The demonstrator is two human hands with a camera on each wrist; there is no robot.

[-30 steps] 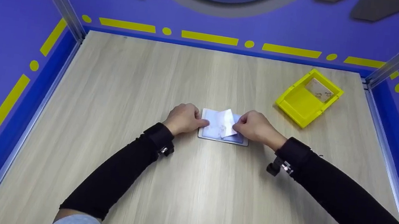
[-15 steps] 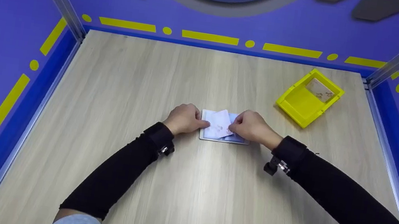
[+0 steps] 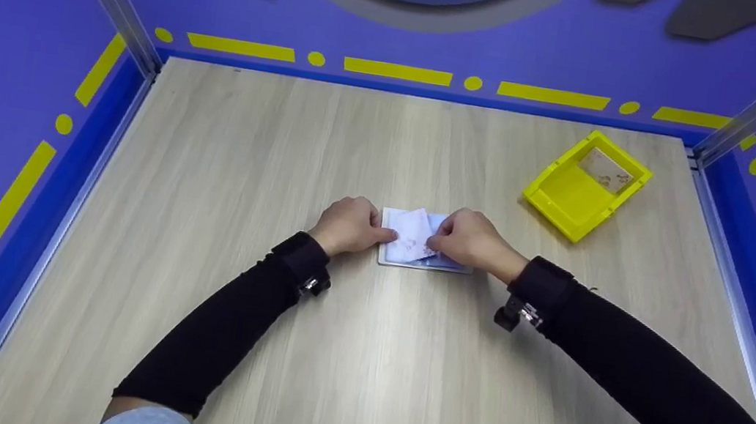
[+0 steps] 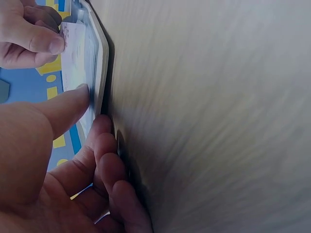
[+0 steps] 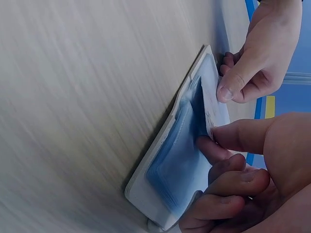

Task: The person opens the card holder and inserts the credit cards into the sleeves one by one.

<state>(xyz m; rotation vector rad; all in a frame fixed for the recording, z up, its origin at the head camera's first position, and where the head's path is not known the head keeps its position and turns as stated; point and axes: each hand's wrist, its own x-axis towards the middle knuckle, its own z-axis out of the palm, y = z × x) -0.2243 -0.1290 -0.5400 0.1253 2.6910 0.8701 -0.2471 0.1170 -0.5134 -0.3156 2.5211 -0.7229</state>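
An open card holder [image 3: 448,263] with a pale cover and clear bluish plastic sleeves [image 5: 177,160] lies flat on the table. My left hand [image 3: 348,225] grips its left edge, thumb on the top face and fingertips at the cover's edge. Between thumb and forefinger, my right hand [image 3: 472,240] pinches a white card [image 3: 412,232] with a faint floral print. The card slants over the left-hand sleeve, its right part raised off the right-hand sleeves in the right wrist view. Whether its far end is inside the sleeve, I cannot tell.
At the back right of the wood-grain table [image 3: 268,152] stands a yellow bin [image 3: 562,216]. A printed card [image 3: 605,171] leans inside against its far end. Blue walls [image 3: 402,41] with yellow dashes enclose the back and both sides.
My right hand has moved left with the card, which has gone from standing up at a slant to lying lower over the holder's left half. The left hand stays put.
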